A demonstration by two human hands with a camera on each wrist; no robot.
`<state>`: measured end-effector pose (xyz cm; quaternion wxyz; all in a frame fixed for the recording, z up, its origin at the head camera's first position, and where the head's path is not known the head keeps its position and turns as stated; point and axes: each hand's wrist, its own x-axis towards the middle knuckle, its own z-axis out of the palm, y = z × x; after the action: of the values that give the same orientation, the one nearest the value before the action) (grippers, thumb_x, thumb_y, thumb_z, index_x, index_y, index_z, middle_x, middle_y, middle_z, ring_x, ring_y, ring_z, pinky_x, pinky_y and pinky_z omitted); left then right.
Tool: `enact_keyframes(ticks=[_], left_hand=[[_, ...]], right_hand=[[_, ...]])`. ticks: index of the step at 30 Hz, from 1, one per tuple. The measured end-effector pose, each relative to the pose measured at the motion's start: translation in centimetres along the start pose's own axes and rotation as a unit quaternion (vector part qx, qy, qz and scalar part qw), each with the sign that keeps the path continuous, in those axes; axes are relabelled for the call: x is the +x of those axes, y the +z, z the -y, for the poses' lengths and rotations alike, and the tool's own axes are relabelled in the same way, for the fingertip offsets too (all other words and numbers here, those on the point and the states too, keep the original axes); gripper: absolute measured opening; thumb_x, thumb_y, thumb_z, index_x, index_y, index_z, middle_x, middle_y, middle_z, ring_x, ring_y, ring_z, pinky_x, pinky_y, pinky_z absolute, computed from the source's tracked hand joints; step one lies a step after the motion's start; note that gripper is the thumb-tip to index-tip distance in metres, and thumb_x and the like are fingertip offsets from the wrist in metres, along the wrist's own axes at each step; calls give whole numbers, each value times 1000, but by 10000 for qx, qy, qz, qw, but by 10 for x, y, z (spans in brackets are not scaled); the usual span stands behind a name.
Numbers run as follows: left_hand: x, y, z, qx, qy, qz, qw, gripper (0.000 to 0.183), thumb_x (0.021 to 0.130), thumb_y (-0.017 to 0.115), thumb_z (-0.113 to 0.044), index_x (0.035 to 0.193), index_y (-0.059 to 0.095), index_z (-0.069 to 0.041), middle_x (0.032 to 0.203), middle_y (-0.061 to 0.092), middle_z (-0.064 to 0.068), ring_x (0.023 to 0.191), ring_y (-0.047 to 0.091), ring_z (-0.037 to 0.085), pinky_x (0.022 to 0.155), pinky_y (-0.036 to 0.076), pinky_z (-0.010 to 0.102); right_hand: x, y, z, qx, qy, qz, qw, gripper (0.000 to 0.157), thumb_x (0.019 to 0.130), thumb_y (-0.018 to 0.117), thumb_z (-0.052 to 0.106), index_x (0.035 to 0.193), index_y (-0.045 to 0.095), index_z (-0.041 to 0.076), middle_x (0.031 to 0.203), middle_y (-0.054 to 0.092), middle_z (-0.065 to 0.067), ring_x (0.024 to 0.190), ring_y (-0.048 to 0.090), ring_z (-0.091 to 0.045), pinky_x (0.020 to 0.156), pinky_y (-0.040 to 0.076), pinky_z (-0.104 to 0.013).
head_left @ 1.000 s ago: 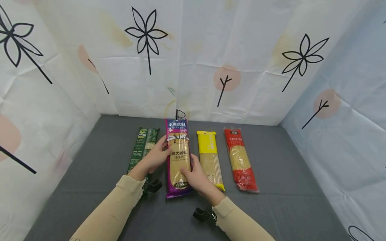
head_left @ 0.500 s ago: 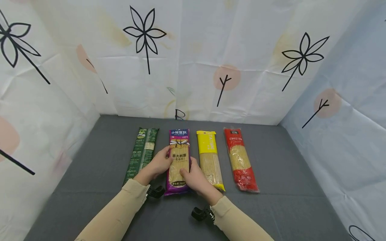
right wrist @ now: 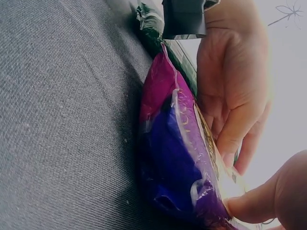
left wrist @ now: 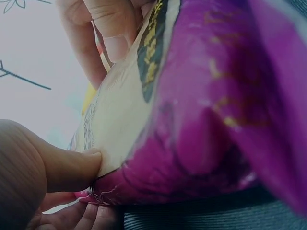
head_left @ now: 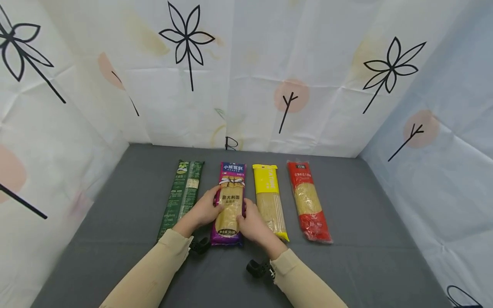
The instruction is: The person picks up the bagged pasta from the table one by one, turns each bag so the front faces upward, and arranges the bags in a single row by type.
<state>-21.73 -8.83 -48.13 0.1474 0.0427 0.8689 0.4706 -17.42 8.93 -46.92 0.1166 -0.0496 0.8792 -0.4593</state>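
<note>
Purple packet [head_left: 230,197]: While the left hand [head_left: 205,209] and the right hand [head_left: 255,223] held it from either side, this one took the middle ground on the grey counter [head_left: 369,214], between the green packet [head_left: 182,194] and the yellow packet [head_left: 269,201], straight pale-yellow pasta showing through its clear window.
Yellow packet contents: solid yellow up top, then a clear stretch, and there they were, pale strands packed lengthwise.
Red packet [head_left: 309,201] contents: out at the right end of the row, slanted, red at both ends, yellowish pasta on show through the middle.
Green packet contents: off at the left, dark with pale lettering, partly covered by the left arm; what sat inside was hard to tell.
Purple wrapper: glossy and plump, blue at the far end with white characters, then a ribbon-like print, dark characters, a black oval, and a creased purple near end.
Left grip: grasping the left edge, thumb on the front, fingers underneath.
Right grip: grasping too, a little nearer the purple end, thumb pressed on the front.
</note>
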Motion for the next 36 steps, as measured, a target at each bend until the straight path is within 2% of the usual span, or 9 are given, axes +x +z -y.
enact_keyframes(ticks=[5,12,19,23,30,36], left_hand=[[2,0,0,92,-4,34,10000,69,96,59,-10,154,22,-8,148,29,24,119,47,34,91,46,48],[-1,0,4,33,-10,69,10000,69,95,61,-10,153,24,-9,145,34,22,115,50,32,83,51,43],[-1,-1,5,133,61,19,9999,69,96,60,-11,154,23,-9,145,34,23,116,50,32,90,47,46],[-2,0,6,132,90,-12,9999,69,96,60,-13,154,23,-9,145,35,22,117,49,32,91,46,47],[-6,2,7,385,208,-41,9990,67,98,59,-17,154,24,-9,146,37,21,127,45,34,97,43,51],[-7,-10,3,322,243,94,9991,64,97,60,-17,151,28,-4,138,48,20,118,54,32,87,51,45]], right_hand=[[0,-1,1,-153,-28,8,9999,58,97,53,8,146,26,-8,133,43,-29,116,50,-33,97,44,-48],[-1,2,-2,-17,40,109,9999,58,97,53,6,146,26,-8,129,44,-27,111,52,-31,91,48,-46],[0,1,-1,-176,-36,84,9998,58,97,54,7,146,26,-8,136,40,-29,120,46,-33,101,40,-50],[0,0,-2,-270,-114,96,9995,58,98,53,7,146,26,-8,136,39,-29,120,46,-34,102,39,-51],[-3,1,-3,-94,-22,74,9999,59,98,54,8,147,26,-6,130,44,-25,114,51,-30,95,46,-47],[-1,3,0,145,-19,-285,9995,61,95,57,9,147,27,-3,124,45,-20,107,53,-27,84,51,-40]])
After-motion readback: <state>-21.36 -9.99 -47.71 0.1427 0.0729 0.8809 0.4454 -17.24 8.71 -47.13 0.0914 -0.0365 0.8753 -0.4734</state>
